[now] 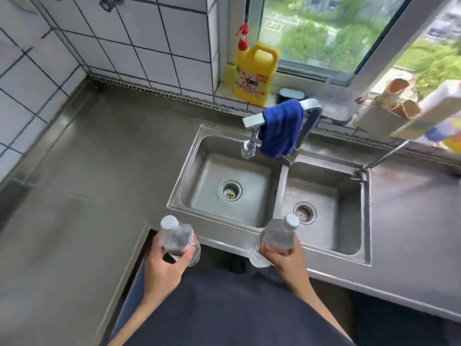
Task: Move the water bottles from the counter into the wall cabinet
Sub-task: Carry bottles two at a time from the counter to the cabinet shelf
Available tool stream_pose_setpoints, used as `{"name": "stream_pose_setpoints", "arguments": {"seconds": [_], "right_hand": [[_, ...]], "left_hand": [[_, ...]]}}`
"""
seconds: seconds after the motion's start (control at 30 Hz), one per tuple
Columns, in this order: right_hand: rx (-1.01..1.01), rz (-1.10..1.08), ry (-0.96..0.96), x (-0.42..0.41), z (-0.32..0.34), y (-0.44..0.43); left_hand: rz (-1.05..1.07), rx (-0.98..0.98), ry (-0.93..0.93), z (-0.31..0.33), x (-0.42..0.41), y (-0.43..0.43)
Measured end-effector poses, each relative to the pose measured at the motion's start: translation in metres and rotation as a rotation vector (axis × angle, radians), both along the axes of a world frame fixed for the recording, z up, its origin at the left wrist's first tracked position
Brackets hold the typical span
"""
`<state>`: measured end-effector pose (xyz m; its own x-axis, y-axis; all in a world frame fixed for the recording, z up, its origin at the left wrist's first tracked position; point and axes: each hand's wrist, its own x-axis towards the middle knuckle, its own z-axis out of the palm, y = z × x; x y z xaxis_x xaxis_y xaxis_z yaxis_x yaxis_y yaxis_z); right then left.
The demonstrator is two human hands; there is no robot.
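We held one water bottle in each of our hands, both lifted off the steel desk (87, 171) and close in front of our body, at the near edge of the double sink (192, 176). Our left hand (164, 260) had its fingers and thumb curled round the left bottle (178, 239), a clear one with a white cap and a red-marked label, tilted with its cap away from us. Our right hand (287, 258) gripped the right bottle (278, 237) the same way, its white cap leaning toward the right basin. The two hands were well apart, one at each side of our dark shirt. Behind the sink a blue cloth (280, 131) hung over the faucet (252, 119), and a yellow detergent jug (254, 76) stood on the window sill beside the tiled wall (149, 33).
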<state>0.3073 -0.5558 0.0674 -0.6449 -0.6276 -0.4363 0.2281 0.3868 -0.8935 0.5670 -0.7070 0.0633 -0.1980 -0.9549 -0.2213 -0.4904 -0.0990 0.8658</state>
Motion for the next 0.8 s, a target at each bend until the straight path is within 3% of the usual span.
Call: {"name": "stream_pose_setpoints", "arguments": {"seconds": [0.4,0.8], "right_hand": [[0.152,-0.477,0.012,0.067,0.011,0.165],[-0.015,-0.769,0.026,0.048,0.008,0.282]], "left_hand": [[-0.390,0.218,0.018,-0.020,-0.014,0.076],[-0.717,0.118,0.010,0.004,-0.116,0.158]]}}
